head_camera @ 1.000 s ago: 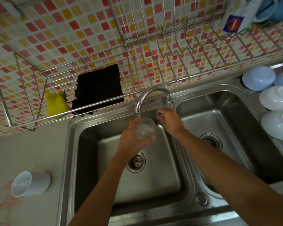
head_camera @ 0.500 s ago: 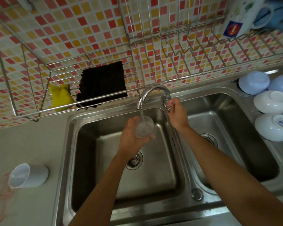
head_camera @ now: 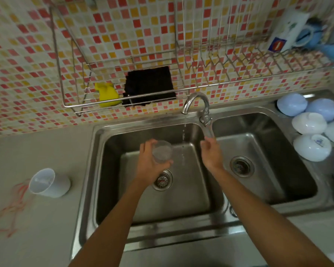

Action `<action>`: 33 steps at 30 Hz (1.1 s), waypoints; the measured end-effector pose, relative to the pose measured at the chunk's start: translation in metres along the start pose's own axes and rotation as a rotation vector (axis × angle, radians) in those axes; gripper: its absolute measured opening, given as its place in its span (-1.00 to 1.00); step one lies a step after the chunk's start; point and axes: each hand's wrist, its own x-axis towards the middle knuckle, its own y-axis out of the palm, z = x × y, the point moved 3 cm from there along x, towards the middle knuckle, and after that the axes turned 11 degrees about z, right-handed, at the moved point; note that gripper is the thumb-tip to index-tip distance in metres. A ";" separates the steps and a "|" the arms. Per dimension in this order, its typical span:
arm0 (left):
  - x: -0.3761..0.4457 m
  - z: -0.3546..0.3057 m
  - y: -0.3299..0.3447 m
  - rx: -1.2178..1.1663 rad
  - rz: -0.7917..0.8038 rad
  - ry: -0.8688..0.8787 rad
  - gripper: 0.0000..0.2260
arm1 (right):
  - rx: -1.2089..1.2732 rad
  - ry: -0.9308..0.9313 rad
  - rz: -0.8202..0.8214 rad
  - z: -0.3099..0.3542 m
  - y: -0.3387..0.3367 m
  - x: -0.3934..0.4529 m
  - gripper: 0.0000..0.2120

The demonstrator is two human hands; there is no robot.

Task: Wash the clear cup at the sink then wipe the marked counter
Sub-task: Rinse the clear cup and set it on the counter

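My left hand (head_camera: 149, 166) grips the clear cup (head_camera: 162, 151) over the left sink basin (head_camera: 123, 189), left of the tap spout. The cup is upright with water in it. Only a few drops fall from the tap (head_camera: 196, 102). My right hand (head_camera: 211, 153) hovers just below the tap lever (head_camera: 207, 126), fingers apart, holding nothing. Red scribbles mark the counter (head_camera: 10, 211) at the far left. A black cloth (head_camera: 148, 86) and a yellow sponge (head_camera: 107, 94) lie in the wire rack (head_camera: 75, 109) on the tiled wall.
A white plastic cup (head_camera: 48, 183) lies on its side on the counter beside the red marks. Several upturned bowls (head_camera: 310, 137) sit right of the right basin (head_camera: 262, 160). A mug (head_camera: 289, 27) rests in the upper dish rack.
The water stream has dwindled to drops. My right hand has come off the tap lever and dropped lower. My left hand has carried the cup left, out from under the spout.
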 end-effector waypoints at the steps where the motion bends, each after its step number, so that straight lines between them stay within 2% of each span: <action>1: -0.008 0.007 -0.002 0.020 0.015 -0.004 -0.30 | -0.020 -0.006 0.042 -0.009 0.013 -0.016 -0.67; 6: -0.044 0.048 -0.004 0.079 0.123 -0.094 -0.25 | -0.205 0.044 0.256 -0.049 0.077 -0.094 -0.67; 10: -0.067 0.079 0.001 0.267 0.266 -0.222 -0.21 | -0.439 0.019 0.347 -0.064 0.115 -0.136 -0.79; 18: -0.088 0.108 -0.002 0.563 0.347 -0.124 -0.28 | -0.652 -0.018 0.270 -0.060 0.137 -0.155 -0.80; 21: -0.088 0.114 -0.001 0.725 0.356 -0.061 -0.34 | -0.675 -0.007 0.238 -0.062 0.139 -0.155 -0.81; 27: -0.090 0.125 0.003 0.990 0.420 0.006 -0.32 | -0.705 -0.001 0.236 -0.060 0.141 -0.156 -0.83; 33: -0.098 0.126 0.003 1.090 0.454 0.070 -0.38 | -0.715 -0.008 0.234 -0.055 0.140 -0.157 -0.82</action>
